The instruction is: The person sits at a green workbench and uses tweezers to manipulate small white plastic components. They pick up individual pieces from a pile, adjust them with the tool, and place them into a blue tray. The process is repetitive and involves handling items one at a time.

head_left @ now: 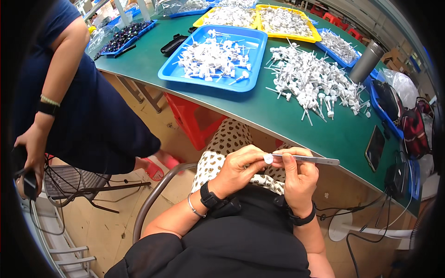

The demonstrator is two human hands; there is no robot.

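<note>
My left hand [243,167] pinches a small white plastic piece with a round head [268,159] above my lap. Between the fingers and thumb of my right hand [297,176] is a slim, flat metal tool [320,161], its rear end sticking out to the right. The tool's working tip meets the white piece, though fingers partly cover the contact. Ahead on the table lies a loose heap of white plastic pieces with thin stems [315,78]. To its left, a blue tray [169,74] holds more of them.
Yellow trays [317,37] of white parts stand at the back of the green table [222,104]. A grey bottle [366,62] and a phone [374,148] are on the right. Another person [69,92] stands at left holding a dark object, beside a chair [79,183]. A red stool [187,118] sits under the table.
</note>
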